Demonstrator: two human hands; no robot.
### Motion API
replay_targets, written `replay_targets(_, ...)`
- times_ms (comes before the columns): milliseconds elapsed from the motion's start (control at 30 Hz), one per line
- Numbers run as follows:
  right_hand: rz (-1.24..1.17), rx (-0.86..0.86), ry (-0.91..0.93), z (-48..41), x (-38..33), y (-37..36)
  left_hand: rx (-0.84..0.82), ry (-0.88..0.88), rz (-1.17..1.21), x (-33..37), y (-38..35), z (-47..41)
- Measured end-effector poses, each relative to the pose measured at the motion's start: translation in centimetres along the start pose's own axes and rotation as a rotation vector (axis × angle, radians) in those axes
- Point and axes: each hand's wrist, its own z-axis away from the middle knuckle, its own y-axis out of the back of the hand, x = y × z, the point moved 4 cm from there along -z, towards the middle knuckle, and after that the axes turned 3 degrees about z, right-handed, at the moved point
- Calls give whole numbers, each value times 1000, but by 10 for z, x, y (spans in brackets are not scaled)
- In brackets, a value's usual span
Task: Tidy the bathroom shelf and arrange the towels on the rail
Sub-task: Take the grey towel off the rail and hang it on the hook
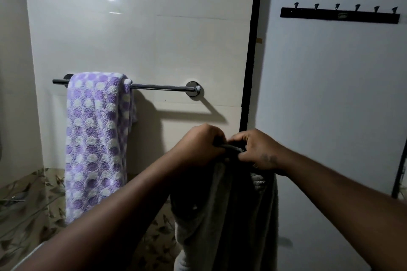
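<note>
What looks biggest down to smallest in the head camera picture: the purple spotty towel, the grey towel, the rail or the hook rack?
1 and 2, a tie: purple spotty towel and grey towel. They look alike, but the grey one is nearer and cut off, so I can't rank them.
3: rail, long but thin.
4: hook rack, shorter.

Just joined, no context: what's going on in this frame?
A person is holding a grey towel up in front of a tiled wall, with the left hand and right hand close together gripping its top edge while the rest hangs down. A purple polka-dot towel is already draped over the left end of the towel rail; the right part of the rail is bare. The grey towel is not on the rail yet. A hook rack on the right wall holds nothing.
</note>
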Motion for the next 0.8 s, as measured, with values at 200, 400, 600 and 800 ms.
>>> replay_targets(200, -64, 159, -107, -7, 31, 15, -148, 68, -161, -33, 11, 37)
replay_targets(400, -227, 271, -236, -16, 50, 28, -332, 162, 112, -61, 22, 66)
replay_targets(600, -195, 287, -303, -24, 54, 29, -237, 78, 303, -51, 47, 80)
replay_targets(800, -356, 326, -395, -29, 37, 26, 7, -25, 685, -20, 30, 67)
